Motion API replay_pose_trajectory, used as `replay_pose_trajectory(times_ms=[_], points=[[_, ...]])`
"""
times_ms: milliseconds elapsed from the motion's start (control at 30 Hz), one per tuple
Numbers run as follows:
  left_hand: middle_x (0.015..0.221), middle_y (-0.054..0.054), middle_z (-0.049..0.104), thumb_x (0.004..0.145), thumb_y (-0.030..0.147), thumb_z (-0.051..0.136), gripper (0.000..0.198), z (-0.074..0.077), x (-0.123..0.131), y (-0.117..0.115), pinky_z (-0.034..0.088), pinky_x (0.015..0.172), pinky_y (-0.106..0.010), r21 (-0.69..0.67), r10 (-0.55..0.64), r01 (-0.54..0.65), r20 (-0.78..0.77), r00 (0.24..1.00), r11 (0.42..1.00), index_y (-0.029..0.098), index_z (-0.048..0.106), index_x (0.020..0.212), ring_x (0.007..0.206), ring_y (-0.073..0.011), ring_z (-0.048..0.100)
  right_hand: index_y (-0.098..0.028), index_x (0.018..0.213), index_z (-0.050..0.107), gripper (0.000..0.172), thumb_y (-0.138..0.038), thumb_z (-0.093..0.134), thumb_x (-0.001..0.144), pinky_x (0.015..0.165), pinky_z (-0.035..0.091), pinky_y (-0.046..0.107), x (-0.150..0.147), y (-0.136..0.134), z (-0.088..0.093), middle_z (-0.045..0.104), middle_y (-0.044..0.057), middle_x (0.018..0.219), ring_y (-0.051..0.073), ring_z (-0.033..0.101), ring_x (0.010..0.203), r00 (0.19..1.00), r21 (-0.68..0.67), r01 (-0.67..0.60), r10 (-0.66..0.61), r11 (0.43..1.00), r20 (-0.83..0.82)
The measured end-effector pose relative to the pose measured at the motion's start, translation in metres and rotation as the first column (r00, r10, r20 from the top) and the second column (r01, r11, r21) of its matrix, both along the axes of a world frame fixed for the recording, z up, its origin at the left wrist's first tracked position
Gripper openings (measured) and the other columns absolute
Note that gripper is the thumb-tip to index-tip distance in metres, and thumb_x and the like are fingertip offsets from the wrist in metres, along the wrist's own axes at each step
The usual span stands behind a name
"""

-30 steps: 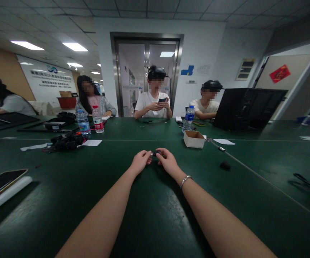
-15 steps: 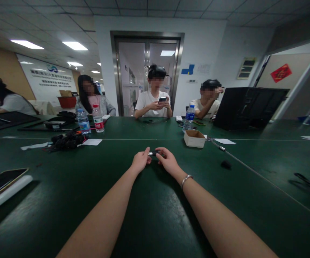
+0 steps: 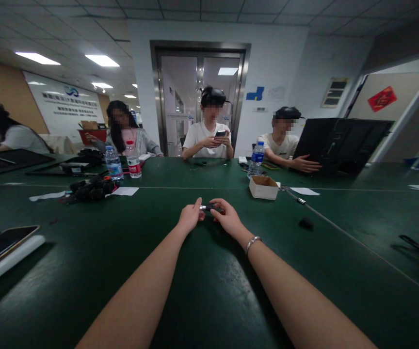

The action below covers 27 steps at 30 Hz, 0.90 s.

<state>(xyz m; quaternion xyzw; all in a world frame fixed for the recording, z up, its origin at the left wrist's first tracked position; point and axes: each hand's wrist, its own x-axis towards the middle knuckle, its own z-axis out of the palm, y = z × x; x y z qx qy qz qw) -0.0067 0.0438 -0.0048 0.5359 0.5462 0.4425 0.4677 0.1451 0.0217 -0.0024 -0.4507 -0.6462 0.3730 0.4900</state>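
Between my two hands, just above the green table (image 3: pixel 122 271), is a small slim black object with a silver end (image 3: pixel 206 207); its exact kind is too small to make out. My left hand (image 3: pixel 190 216) pinches the silver end, thumb on top. The fingers of my right hand (image 3: pixel 227 215) are curled and closed on the black end. A bracelet (image 3: pixel 252 244) circles my right wrist. Part of the object is hidden behind my fingers.
An open white box (image 3: pixel 263 192) stands ahead to the right, near a small black item (image 3: pixel 306 223). Tangled black gear (image 3: pixel 92 189), paper and two bottles (image 3: pixel 114 165) are ahead left. A phone (image 3: pixel 16 241) lies at far left. Several people sit across the table.
My hands and the slim object hold nearly the same place. Across the table, the person at right has lowered a hand to the black monitor-like panel; one at left has raised a hand.
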Motion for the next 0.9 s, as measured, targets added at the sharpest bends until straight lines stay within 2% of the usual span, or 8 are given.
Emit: replay_pose_trajectory(times_ms=[133, 300, 567, 733, 800, 900], points=[[0.065, -0.008, 0.066, 0.081, 0.06, 0.044, 0.052, 0.003, 0.0, -0.003, 0.048, 0.065, -0.03, -0.013, 0.017, -0.017, 0.013, 1.0, 1.0, 0.013, 0.061, 0.065, 0.06, -0.0166, 0.061, -0.02, 0.101, 0.056, 0.03, -0.021, 0.06, 0.071, 0.056, 0.049, 0.023, 0.0, 0.0, -0.001, 0.054, 0.001, 0.098, 0.006, 0.053, 0.059, 1.0, 0.006, 0.006, -0.007, 1.0, 0.03], [0.066, -0.008, 0.066, 0.081, 0.061, 0.044, 0.053, 0.0, 0.0, -0.001, 0.048, 0.062, -0.028, 0.019, 0.011, -0.011, -0.017, 1.0, 1.0, 0.013, 0.062, 0.065, 0.058, -0.0156, 0.061, -0.02, 0.098, 0.055, 0.031, -0.017, 0.06, 0.067, 0.058, 0.048, 0.024, 0.0, 0.004, -0.006, 0.054, 0.002, 0.102, 0.007, 0.053, 0.062, 0.999, 0.018, -0.009, 0.008, 1.0, 0.035], [0.069, -0.009, 0.067, 0.081, 0.063, 0.04, 0.056, -0.003, 0.001, 0.003, 0.05, 0.062, -0.027, 0.021, 0.014, -0.013, -0.067, 0.998, 1.0, 0.013, 0.061, 0.068, 0.058, -0.015, 0.062, -0.02, 0.095, 0.056, 0.032, -0.016, 0.06, 0.063, 0.057, 0.046, 0.023, 0.002, 0.009, -0.01, 0.056, 0.001, 0.1, 0.007, 0.052, 0.061, 0.999, 0.044, 0.001, -0.002, 0.999, 0.037], [0.064, -0.008, 0.064, 0.081, 0.068, 0.034, 0.062, 0.0, 0.001, -0.001, 0.051, 0.061, -0.029, 0.051, -0.007, 0.009, -0.04, 0.999, 0.999, 0.014, 0.056, 0.06, 0.056, -0.0154, 0.061, -0.021, 0.094, 0.055, 0.032, -0.017, 0.062, 0.063, 0.055, 0.045, 0.023, 0.001, 0.007, -0.009, 0.056, 0.0, 0.097, 0.007, 0.053, 0.061, 1.0, 0.015, -0.003, 0.002, 1.0, 0.007], [0.065, -0.008, 0.064, 0.082, 0.067, 0.033, 0.061, 0.001, 0.002, -0.005, 0.051, 0.061, -0.029, 0.055, -0.002, 0.002, -0.006, 1.0, 0.998, 0.014, 0.057, 0.066, 0.056, -0.0152, 0.061, -0.02, 0.094, 0.054, 0.031, -0.018, 0.063, 0.064, 0.055, 0.045, 0.023, 0.0, 0.007, -0.008, 0.057, 0.0, 0.094, 0.008, 0.054, 0.061, 1.0, 0.0, -0.014, 0.014, 1.0, -0.027], [0.082, -0.011, 0.067, 0.084, 0.062, 0.037, 0.052, 0.004, 0.005, -0.011, 0.052, 0.061, -0.028, 0.063, 0.01, -0.014, 0.058, 0.998, 0.998, 0.014, 0.058, 0.09, 0.066, -0.0166, 0.064, -0.02, 0.094, 0.053, 0.032, -0.023, 0.066, 0.065, 0.055, 0.045, 0.024, 0.0, 0.006, -0.007, 0.059, -0.001, 0.086, 0.008, 0.054, 0.059, 0.996, -0.035, -0.033, 0.03, 0.999, -0.083]])
